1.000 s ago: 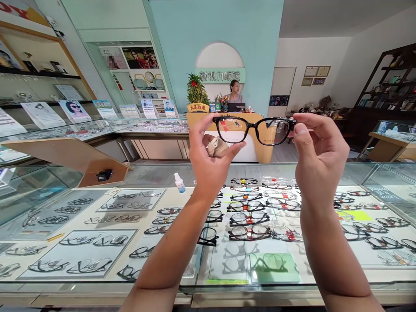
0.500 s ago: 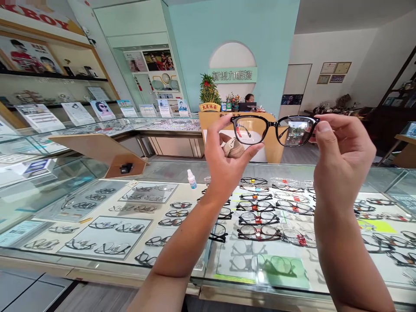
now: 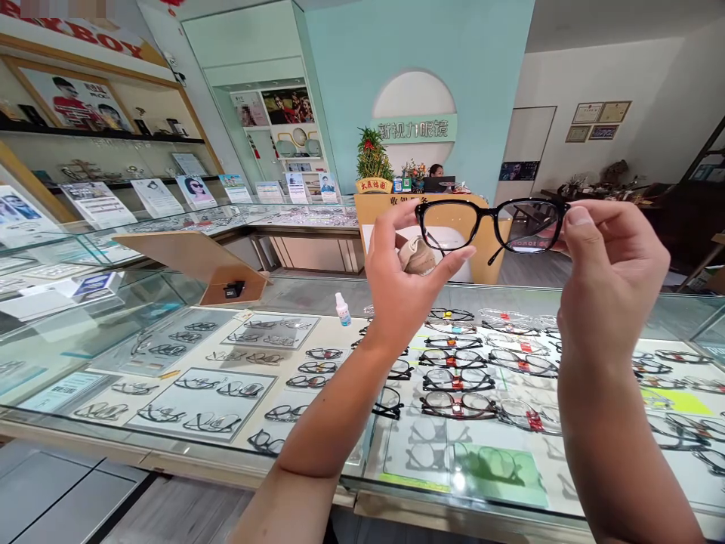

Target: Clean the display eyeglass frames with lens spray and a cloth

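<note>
A pair of black-framed eyeglasses [image 3: 487, 214] is held up in front of me above the glass counter. My left hand [image 3: 399, 276] grips the left rim between fingers and thumb, and a crumpled beige cloth [image 3: 418, 258] is tucked in its palm. At the right end, my right hand [image 3: 612, 264] pinches the frame near the hinge, with its other fingers curled behind. One dark temple arm hangs below the bridge, seen past the lenses. Below and left of the hands, a small white spray bottle [image 3: 343, 311] stands on the counter.
The glass display counter [image 3: 362, 495] holds rows of eyeglasses [image 3: 453, 378]. A tilted wooden board [image 3: 186, 261] stands at its left. Farther back are a reception desk [image 3: 368, 211] with a plant [image 3: 374, 159], and a person [image 3: 436, 171] behind a monitor. Shelves line the left wall.
The view has swung slightly left, so the scene sits farther right. The eyeglasses have tilted a little, and a temple arm now shows below the bridge. Both hands keep their hold.
</note>
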A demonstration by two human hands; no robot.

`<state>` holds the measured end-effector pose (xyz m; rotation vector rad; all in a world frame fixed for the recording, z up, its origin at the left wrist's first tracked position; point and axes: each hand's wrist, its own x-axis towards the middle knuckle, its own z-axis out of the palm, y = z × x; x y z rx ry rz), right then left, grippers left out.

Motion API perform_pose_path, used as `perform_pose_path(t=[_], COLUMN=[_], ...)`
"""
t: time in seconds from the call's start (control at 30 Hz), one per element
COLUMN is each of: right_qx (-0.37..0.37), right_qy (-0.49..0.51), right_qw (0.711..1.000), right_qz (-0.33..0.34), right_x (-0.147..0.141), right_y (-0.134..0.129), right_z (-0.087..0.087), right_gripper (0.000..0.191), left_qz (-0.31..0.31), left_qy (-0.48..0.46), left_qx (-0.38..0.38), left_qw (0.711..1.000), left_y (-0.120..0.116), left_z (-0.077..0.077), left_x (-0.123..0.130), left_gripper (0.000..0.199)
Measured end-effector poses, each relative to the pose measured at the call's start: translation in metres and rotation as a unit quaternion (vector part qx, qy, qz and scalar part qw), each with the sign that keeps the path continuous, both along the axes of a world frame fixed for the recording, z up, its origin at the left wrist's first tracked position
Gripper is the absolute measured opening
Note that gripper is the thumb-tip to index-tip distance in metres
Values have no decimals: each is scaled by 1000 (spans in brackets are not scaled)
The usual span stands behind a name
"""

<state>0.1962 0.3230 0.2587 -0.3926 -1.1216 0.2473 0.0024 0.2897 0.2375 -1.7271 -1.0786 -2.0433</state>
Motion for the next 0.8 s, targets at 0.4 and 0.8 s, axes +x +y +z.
perform_pose_path(t=[0.4,0.8], right_qx=[20,28], right_qy=[6,0], right_qw=[1000,996], right_qz=[15,88], right_x=[-1,-1], right_y=[5,3], right_z=[1,-1], right_gripper=[16,16], left_qz=[5,-33], left_qy=[22,11], left_qx=[46,59], left_qw=[999,998], left_y=[9,13], left_z=[-4,-4], left_x=[-3,-3], left_gripper=[74,72])
